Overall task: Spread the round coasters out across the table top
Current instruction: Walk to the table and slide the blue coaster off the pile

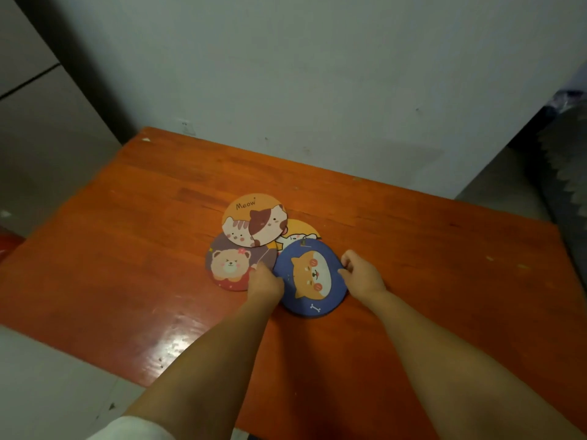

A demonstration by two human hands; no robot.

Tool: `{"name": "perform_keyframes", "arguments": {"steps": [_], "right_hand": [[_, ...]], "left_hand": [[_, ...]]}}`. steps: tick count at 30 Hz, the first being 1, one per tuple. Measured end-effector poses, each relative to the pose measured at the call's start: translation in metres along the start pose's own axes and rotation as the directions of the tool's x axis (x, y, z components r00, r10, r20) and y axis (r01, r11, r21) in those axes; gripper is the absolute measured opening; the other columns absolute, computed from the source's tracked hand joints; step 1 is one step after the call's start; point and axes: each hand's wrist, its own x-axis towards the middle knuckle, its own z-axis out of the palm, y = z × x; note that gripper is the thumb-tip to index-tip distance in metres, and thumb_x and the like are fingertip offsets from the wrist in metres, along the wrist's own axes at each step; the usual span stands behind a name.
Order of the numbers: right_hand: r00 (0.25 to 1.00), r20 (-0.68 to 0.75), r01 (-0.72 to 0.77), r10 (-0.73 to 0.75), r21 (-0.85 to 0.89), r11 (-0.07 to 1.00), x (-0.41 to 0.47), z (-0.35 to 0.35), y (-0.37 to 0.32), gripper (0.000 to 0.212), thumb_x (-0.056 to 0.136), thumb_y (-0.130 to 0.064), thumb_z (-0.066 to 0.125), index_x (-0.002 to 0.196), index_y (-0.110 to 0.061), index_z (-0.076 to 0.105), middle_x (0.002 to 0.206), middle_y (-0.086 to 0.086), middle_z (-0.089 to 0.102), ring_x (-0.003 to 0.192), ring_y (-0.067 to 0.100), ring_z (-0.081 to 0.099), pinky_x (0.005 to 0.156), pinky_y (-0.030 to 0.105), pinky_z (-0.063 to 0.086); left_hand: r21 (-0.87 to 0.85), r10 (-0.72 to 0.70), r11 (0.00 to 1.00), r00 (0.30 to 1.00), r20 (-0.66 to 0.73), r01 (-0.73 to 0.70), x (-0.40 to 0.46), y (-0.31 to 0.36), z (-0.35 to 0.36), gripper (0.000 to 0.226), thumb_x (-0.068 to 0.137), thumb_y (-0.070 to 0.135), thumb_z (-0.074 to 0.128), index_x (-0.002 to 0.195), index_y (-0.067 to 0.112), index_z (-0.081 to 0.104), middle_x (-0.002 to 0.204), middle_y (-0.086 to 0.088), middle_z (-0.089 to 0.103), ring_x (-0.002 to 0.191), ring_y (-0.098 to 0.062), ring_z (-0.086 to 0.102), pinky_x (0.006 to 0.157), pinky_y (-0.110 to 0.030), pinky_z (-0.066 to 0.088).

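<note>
Scene: 4 round coasters are lying in an overlapping cluster at the centre of the frame, on the orange wooden surface (413, 249).
Cat coaster (254, 219): is sitting at the top of the cluster, overlapping the bear coaster (233, 265) below it and the yellow coaster (300, 235) to its right.
Yellow coaster: is showing only as a sliver, mostly covered by its neighbours.
Blue dog coaster (310, 277): is lying at the lower right of the cluster, its upper edge overlapping the yellow coaster.
Handling: the coasters are looking thin, flat, light and fairly stiff; they will probably slide readily on the glossy top. Lying flush, they are offering little edge to pinch, so pressing down on a face and dragging, or lifting at a rim that overlaps another coaster, is likely the best hold.
Left hand (265, 282): is resting at the seam between the bear coaster and the blue dog coaster, fingers curled downward; whether its grip is pinching an edge or only pressing cannot be told.
Right hand (362, 274): is touching the right rim of the blue dog coaster, fingers bent and partly closed at the edge; a firm hold is not evident.
Task state: the coasters are overlapping, so the spreading is judged barely begun.
Free room: bare surface is extending to the left, right and lower part of the frame.
</note>
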Motion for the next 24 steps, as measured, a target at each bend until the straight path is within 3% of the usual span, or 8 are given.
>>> {"name": "perform_keyframes", "arguments": {"steps": [3, 6, 9, 13, 15, 20, 23, 24], "right_hand": [[0.997, 0.042, 0.058, -0.063, 0.115, 0.992, -0.005, -0.011, -0.001, 0.013, 0.094, -0.015, 0.053, 0.086, -0.018, 0.044, 0.085, 0.004, 0.055, 0.077, 0.019, 0.050, 0.061, 0.030, 0.039], [0.994, 0.090, 0.036, -0.063, 0.276, 0.961, -0.009, -0.020, -0.008, 0.008, 0.096, -0.012, 0.049, 0.090, -0.015, 0.044, 0.087, 0.005, 0.056, 0.070, 0.015, 0.050, 0.057, 0.026, 0.041], [0.993, 0.111, -0.019, -0.025, 0.377, 0.926, -0.012, -0.028, -0.011, 0.013, 0.097, -0.011, 0.047, 0.087, -0.017, 0.042, 0.078, 0.001, 0.054, 0.060, 0.013, 0.047, 0.047, 0.023, 0.039], [0.993, 0.119, -0.069, 0.022, 0.414, 0.907, -0.016, -0.030, -0.010, 0.013, 0.097, -0.010, 0.047, 0.086, -0.015, 0.041, 0.081, 0.005, 0.054, 0.060, 0.014, 0.046, 0.048, 0.024, 0.039], [0.993, 0.114, -0.087, 0.044, 0.414, 0.906, -0.016, -0.027, -0.012, 0.009, 0.096, -0.010, 0.049, 0.091, -0.013, 0.042, 0.089, 0.009, 0.055, 0.062, 0.014, 0.047, 0.048, 0.025, 0.040], [0.992, 0.118, -0.085, 0.040, 0.397, 0.914, -0.014, -0.007, -0.040, 0.009, 0.093, -0.013, 0.055, 0.088, -0.015, 0.047, 0.098, 0.009, 0.058, 0.076, 0.020, 0.054, 0.051, 0.026, 0.043], [0.990, 0.143, -0.040, -0.015, 0.372, 0.927, -0.012, 0.017, -0.070, 0.009, 0.092, -0.014, 0.059, 0.088, -0.013, 0.051, 0.100, 0.012, 0.059, 0.084, 0.026, 0.056, 0.052, 0.027, 0.045], [0.987, 0.153, -0.016, -0.041, 0.353, 0.935, -0.012, 0.026, -0.082, 0.008, 0.091, -0.014, 0.059, 0.088, -0.011, 0.052, 0.099, 0.012, 0.059, 0.084, 0.027, 0.057, 0.052, 0.028, 0.046]], "left_hand": [[-0.007, 0.015, 1.000, 1.000, 0.013, -0.015, -0.008, -0.002, 0.002, 0.027, 0.094, 0.007, 0.052, 0.120, -0.002, 0.050, 0.125, -0.026, 0.054, 0.098, -0.039, 0.055, 0.081, -0.041, 0.046], [-0.080, 0.038, 0.996, 0.999, 0.013, -0.036, -0.010, -0.004, 0.002, 0.022, 0.095, 0.009, 0.051, 0.116, 0.002, 0.054, 0.124, -0.025, 0.058, 0.099, -0.040, 0.055, 0.088, -0.044, 0.048], [-0.210, 0.017, 0.978, 1.000, 0.000, -0.017, -0.012, -0.007, -0.002, 0.012, 0.096, 0.008, 0.050, 0.091, 0.010, 0.061, 0.097, -0.017, 0.061, 0.094, -0.036, 0.055, 0.098, -0.051, 0.048], [-0.399, -0.018, 0.917, 0.999, -0.039, 0.001, -0.018, -0.007, -0.013, 0.035, 0.093, 0.004, 0.054, 0.059, 0.011, 0.054, 0.072, -0.011, 0.057, 0.078, -0.031, 0.052, 0.088, -0.046, 0.053], [-0.430, -0.036, 0.903, 0.998, -0.050, 0.011, -0.021, -0.006, -0.020, 0.042, 0.093, 0.004, 0.055, 0.053, 0.013, 0.045, 0.064, -0.007, 0.049, 0.071, -0.028, 0.046, 0.082, -0.043, 0.049], [-0.481, -0.048, 0.876, 0.996, -0.080, 0.003, -0.025, -0.021, -0.056, 0.034, 0.093, 0.006, 0.056, 0.062, 0.011, 0.044, 0.080, -0.018, 0.049, 0.084, -0.026, 0.045, 0.083, -0.041, 0.046], [-0.524, -0.092, 0.851, 0.989, -0.119, 0.016, -0.025, -0.042, -0.089, 0.010, 0.093, 0.007, 0.058, 0.089, 0.001, 0.065, 0.104, -0.023, 0.057, 0.098, -0.036, 0.057, 0.099, -0.051, 0.050], [-0.536, -0.109, 0.844, 0.984, -0.138, 0.018, -0.024, -0.052, -0.102, 0.012, 0.093, 0.007, 0.058, 0.088, -0.001, 0.066, 0.106, -0.023, 0.060, 0.101, -0.036, 0.059, 0.099, -0.055, 0.049]]}}
